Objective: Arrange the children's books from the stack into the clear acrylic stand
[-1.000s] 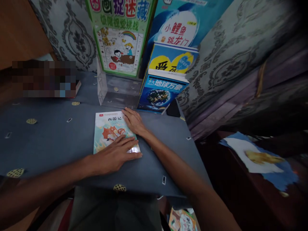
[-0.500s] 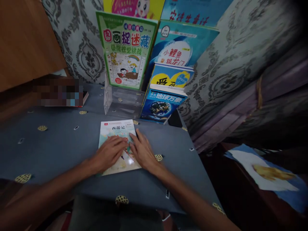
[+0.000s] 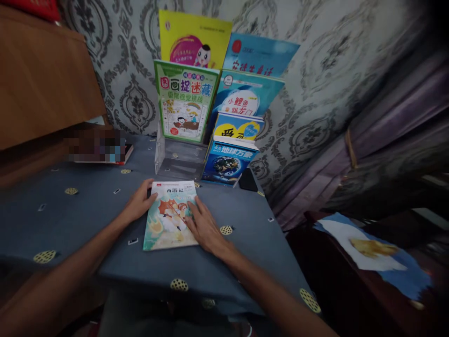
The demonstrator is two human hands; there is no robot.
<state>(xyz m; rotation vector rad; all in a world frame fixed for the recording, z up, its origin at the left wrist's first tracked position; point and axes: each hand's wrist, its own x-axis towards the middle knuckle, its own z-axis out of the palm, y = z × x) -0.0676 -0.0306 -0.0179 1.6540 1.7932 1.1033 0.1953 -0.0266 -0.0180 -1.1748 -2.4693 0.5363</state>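
Note:
A paperback book [image 3: 169, 224] with an illustrated cover, a figure and a red shape on it, lies closed and face up on the table. My left hand [image 3: 141, 202] is at its upper left edge, thumb over the cover and fingers along the side, gripping that edge. On the right side of the cover, my right hand [image 3: 205, 225] rests with its fingers stretched out and apart, partly hiding the book's right edge.
Behind the book stands a clear plastic rack [image 3: 180, 164] holding several books, including a green picture book [image 3: 185, 100] and a blue book with a globe [image 3: 228, 164]. A dark flat object [image 3: 248, 179] lies beside it. The patterned tablecloth [image 3: 94, 210] ends at the right.
My left hand has moved from the middle of the cover to the book's upper left edge, uncovering the picture. My right hand stays on the right side. The view has tilted up.

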